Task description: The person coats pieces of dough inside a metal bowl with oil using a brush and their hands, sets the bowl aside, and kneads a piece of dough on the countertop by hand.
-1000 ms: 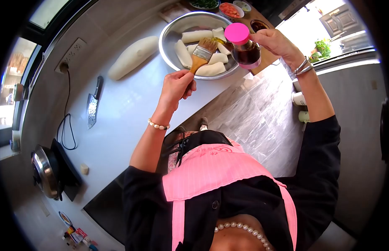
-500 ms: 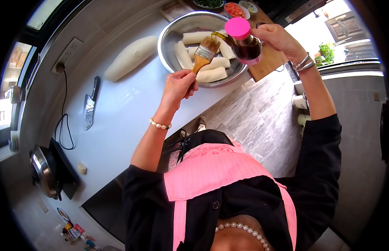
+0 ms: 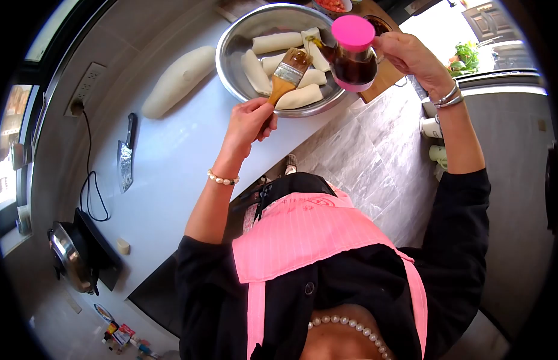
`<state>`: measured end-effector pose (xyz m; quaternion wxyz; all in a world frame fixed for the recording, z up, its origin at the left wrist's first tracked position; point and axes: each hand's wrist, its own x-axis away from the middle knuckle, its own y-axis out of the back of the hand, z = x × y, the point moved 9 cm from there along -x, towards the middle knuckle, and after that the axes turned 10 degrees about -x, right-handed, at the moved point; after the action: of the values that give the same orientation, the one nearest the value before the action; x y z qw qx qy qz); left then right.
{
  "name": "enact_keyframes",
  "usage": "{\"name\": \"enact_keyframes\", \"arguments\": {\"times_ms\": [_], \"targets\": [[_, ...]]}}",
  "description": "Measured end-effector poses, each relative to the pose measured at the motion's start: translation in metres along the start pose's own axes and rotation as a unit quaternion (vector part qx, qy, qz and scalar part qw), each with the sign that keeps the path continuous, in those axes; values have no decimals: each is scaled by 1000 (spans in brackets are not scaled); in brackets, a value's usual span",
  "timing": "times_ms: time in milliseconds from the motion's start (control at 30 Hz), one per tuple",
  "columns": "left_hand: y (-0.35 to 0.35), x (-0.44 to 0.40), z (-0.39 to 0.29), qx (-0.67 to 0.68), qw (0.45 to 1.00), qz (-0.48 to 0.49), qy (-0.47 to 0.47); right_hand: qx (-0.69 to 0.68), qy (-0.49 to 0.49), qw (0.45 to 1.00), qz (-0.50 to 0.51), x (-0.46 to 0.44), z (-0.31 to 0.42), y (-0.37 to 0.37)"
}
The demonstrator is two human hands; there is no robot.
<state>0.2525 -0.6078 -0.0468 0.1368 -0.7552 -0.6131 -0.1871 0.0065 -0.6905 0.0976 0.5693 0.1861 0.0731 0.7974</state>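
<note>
Left hand [image 3: 250,127]: curled tight round handle of brush [image 3: 286,75], bristles over steel bowl [image 3: 232,45] by the table's [image 3: 171,174] edge. Right hand [image 3: 416,63]: closed on handle of pink-lidded bottle [image 3: 354,65], above bowl's right rim.

Inside the bowl [image 3: 232,57] beside the front edge of the surface [image 3: 183,168], dough pieces [image 3: 300,96]; left of the bowl, a dough log [image 3: 179,82], then a knife [image 3: 125,161], with a cord [image 3: 90,144] nearer the back edge.

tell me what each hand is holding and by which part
The left hand grips the brush by its handle; the right hand holds the pink-lidded bottle at the side opposite its spout.
</note>
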Motion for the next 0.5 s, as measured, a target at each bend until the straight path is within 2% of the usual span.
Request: {"name": "enact_keyframes", "arguments": {"times_ms": [67,300,333,500], "targets": [[2,-1,6,-7,1000,6,9,-70,24,997,-13,6,-10,10],[13,1,12,-54,998,37,16,-268,72,958,68,50,-14,-2],[14,2,11,-57,997,41,11,-267,75,960,30,60,-12,-5],[22,4,-21,-56,996,61,-21,-277,34,960,14,99,-42,-36]]}}
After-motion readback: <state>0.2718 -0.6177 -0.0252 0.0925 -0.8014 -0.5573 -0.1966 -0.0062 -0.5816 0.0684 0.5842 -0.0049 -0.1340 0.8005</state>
